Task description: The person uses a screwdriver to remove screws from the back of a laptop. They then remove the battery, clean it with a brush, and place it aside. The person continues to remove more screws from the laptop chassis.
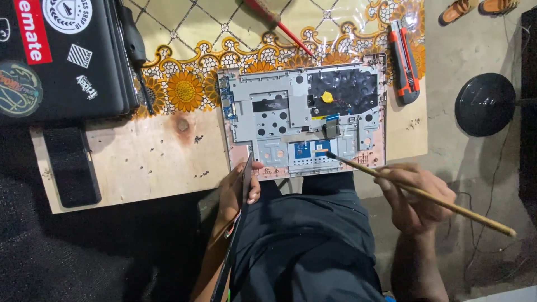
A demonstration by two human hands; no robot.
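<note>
An opened laptop base lies on a wooden board, its grey metal frame and small blue boards exposed, with a yellow round part near the middle. My right hand grips a thin wooden-handled brush; its dark tip touches the lower middle of the base by a blue board. My left hand holds a thin dark flat panel edge-on at the base's lower left corner. My dark trousers fill the area below.
A closed black laptop with stickers sits at top left, a black phone below it. A red-handled screwdriver, an orange utility knife and a black-handled tool lie on the floral cloth. A black round stool stands right.
</note>
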